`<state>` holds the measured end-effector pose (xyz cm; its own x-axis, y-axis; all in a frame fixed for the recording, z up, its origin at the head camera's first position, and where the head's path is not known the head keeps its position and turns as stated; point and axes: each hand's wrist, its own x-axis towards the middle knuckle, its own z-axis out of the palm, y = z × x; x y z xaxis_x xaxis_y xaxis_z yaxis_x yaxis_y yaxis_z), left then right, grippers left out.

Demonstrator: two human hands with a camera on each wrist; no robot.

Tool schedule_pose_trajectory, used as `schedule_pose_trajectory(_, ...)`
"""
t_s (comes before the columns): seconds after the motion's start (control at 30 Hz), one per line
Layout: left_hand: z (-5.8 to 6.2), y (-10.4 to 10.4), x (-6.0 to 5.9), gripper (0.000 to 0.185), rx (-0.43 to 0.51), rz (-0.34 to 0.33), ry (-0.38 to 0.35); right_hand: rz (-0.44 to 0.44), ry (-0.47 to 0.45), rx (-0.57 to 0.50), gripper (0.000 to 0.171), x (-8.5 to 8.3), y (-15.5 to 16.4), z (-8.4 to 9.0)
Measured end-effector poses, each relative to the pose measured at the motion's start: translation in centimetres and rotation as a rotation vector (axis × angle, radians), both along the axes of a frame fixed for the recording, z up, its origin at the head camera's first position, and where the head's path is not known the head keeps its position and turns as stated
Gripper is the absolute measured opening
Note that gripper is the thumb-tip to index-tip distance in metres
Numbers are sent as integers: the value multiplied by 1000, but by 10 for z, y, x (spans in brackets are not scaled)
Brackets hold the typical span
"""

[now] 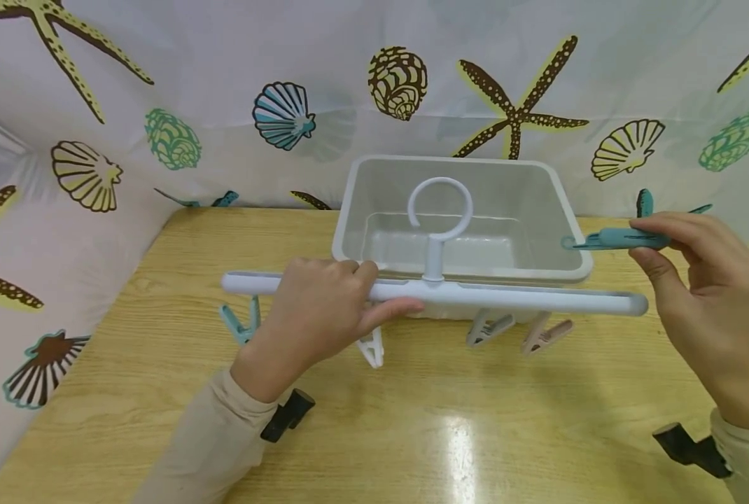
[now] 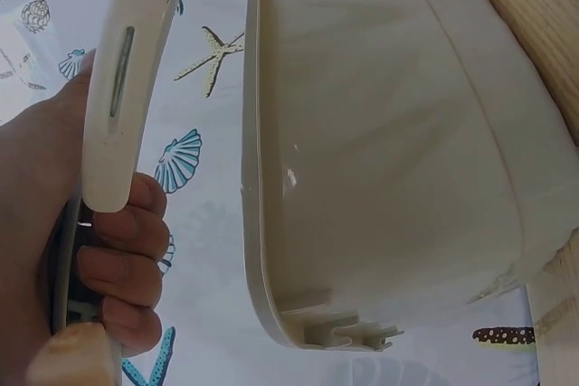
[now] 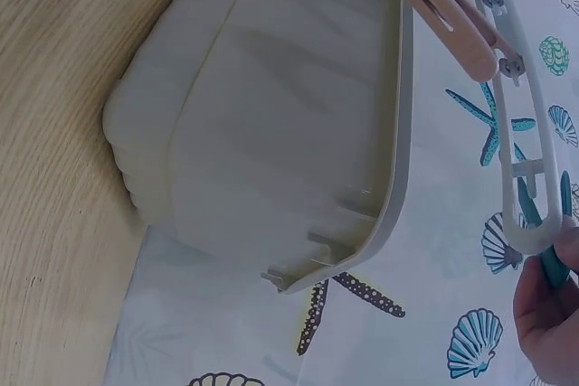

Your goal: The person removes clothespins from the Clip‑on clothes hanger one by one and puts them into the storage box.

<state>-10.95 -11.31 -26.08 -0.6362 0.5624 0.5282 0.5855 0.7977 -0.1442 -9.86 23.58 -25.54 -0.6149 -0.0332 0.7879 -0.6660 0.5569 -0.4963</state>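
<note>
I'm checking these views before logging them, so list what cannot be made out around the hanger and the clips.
- Head view: the left hand covers part of the hanger bar, hiding how the white clip hangs.
- Head view: the bar hides the bin front wall.
- Right wrist view: the frame edge cuts off the right hand and teal clip.
- Left wrist view: no clips visible.

I see a light wooden table (image 1: 160, 392) with a shell-print cloth (image 1: 66, 175) along its back and left edges; directly on it, toward the back edge, a white plastic bin (image 1: 557, 210) sits upright
</note>
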Motion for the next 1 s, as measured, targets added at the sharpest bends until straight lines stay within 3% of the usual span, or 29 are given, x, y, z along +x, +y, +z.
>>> schedule_pose_trajectory(0.33,-2,-1,0,76,-19,1,-21,27,-16,-44,28,-5,-6,-3)
schedule_pose_trajectory(1.0,-5,-1,-2,69,-33,3,-44,30,24,26,28,-24,-9,1)
